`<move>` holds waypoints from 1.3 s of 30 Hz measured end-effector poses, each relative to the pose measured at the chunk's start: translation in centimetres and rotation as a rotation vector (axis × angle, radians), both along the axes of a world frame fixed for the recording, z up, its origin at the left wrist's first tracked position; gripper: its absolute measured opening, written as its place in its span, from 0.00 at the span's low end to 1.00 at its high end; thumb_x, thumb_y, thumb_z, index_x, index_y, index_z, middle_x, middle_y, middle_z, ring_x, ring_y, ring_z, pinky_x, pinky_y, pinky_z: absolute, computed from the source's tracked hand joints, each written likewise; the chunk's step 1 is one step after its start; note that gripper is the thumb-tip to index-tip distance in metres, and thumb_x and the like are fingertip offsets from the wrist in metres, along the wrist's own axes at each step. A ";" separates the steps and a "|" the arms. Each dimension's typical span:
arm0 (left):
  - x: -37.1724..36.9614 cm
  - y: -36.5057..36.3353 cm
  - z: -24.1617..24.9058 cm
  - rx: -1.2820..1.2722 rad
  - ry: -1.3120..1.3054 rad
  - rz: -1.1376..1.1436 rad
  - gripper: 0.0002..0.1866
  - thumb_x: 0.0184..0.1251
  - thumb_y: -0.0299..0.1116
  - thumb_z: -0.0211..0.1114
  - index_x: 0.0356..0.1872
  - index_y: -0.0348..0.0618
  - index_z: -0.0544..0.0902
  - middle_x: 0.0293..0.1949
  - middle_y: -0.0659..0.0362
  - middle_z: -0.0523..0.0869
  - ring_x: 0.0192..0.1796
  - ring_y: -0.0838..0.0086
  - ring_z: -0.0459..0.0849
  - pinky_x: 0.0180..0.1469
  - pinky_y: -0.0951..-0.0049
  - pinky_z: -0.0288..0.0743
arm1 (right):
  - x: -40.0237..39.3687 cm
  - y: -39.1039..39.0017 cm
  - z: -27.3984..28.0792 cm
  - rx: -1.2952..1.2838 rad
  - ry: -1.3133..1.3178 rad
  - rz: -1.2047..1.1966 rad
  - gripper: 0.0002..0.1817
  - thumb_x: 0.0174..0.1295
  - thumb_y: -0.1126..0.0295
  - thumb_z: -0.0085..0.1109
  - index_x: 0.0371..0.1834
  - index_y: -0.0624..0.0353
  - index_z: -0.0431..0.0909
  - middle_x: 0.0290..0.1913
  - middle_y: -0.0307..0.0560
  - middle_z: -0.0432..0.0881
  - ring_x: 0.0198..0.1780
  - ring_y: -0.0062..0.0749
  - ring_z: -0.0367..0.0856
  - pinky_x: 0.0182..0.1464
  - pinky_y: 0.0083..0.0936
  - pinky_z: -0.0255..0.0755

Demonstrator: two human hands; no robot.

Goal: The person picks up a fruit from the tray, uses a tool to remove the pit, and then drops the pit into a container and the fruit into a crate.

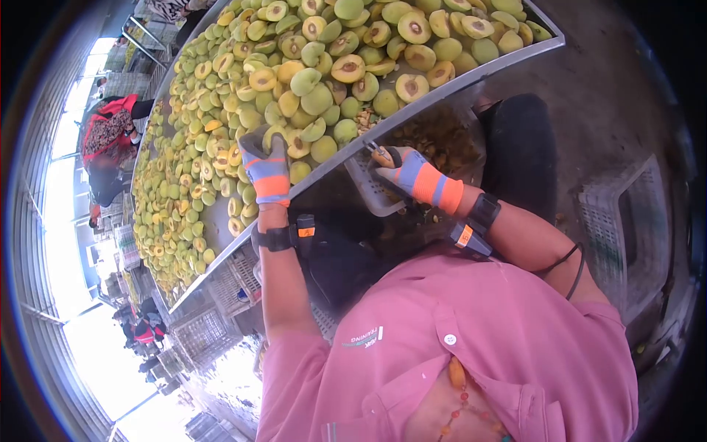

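Note:
Halved green-yellow fruit [317, 96], some with brown pits, lies heaped on a metal-edged table [442, 82]. My left hand [266, 166], in a grey, orange and blue glove, reaches over the table's edge with its fingers curled at a piece of fruit; the fingertips are partly hidden among the fruit. My right hand [418, 177], gloved alike, is just outside the rim, closed around the wooden handle of a small metal-tipped tool [381, 155]. Below it stands a grey plastic crate [375, 195] with brown bits in it.
Plastic crates stand at the right [618, 221] and lower left [206, 335]. A person in a red vest [110, 129] is at the table's far left side. My dark-clothed leg [519, 155] is beside the crate under the rim. More people appear farther back.

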State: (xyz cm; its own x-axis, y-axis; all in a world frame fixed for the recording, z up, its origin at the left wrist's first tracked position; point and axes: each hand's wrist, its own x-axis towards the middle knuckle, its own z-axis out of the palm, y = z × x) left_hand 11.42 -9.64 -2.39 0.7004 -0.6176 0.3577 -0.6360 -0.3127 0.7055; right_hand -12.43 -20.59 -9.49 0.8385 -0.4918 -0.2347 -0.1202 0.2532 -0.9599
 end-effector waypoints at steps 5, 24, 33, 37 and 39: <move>-8.8 -0.1 2.1 -0.310 0.900 -0.165 0.19 0.70 0.37 0.56 0.58 0.40 0.72 0.37 0.56 0.82 0.27 0.78 0.76 0.25 0.81 0.67 | -0.1 0.1 4.3 -0.107 -0.124 0.069 0.13 0.57 0.65 0.61 0.44 0.56 0.80 0.32 0.50 0.82 0.34 0.38 0.80 0.41 0.32 0.73; -14.4 -1.1 -2.1 -0.174 0.376 -0.211 0.16 0.79 0.38 0.49 0.54 0.36 0.75 0.48 0.55 0.80 0.49 0.71 0.78 0.54 0.72 0.73 | -1.0 -0.3 3.0 0.197 0.132 0.338 0.14 0.57 0.66 0.63 0.42 0.64 0.80 0.28 0.40 0.80 0.27 0.23 0.74 0.31 0.27 0.72; -9.7 9.2 6.4 -0.060 0.201 0.169 0.12 0.76 0.32 0.51 0.51 0.39 0.80 0.41 0.61 0.81 0.38 0.80 0.77 0.38 0.78 0.74 | -2.3 -0.6 3.1 0.444 0.043 0.621 0.13 0.60 0.62 0.65 0.36 0.62 0.81 0.24 0.38 0.78 0.23 0.18 0.75 0.22 0.18 0.66; -5.4 17.1 8.0 0.731 -0.358 0.662 0.18 0.67 0.38 0.61 0.54 0.40 0.79 0.48 0.51 0.81 0.48 0.63 0.80 0.50 0.66 0.75 | -1.6 0.5 0.9 0.108 0.277 0.336 0.14 0.56 0.61 0.65 0.35 0.61 0.82 0.25 0.43 0.81 0.23 0.30 0.79 0.24 0.27 0.71; -5.1 16.9 8.0 0.965 -0.624 0.746 0.24 0.61 0.43 0.65 0.55 0.41 0.79 0.54 0.46 0.79 0.55 0.50 0.77 0.56 0.54 0.73 | -1.1 0.9 0.0 0.011 0.228 0.287 0.14 0.54 0.61 0.64 0.36 0.61 0.83 0.26 0.44 0.82 0.25 0.33 0.80 0.28 0.29 0.73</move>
State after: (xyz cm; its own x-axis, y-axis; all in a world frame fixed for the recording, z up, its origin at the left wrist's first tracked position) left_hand 6.31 7.28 5.60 0.8561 -0.3496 0.3805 -0.2301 -0.9173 -0.3250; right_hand -13.55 -19.66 -9.44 0.8677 -0.2403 -0.4351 -0.3981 0.1882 -0.8978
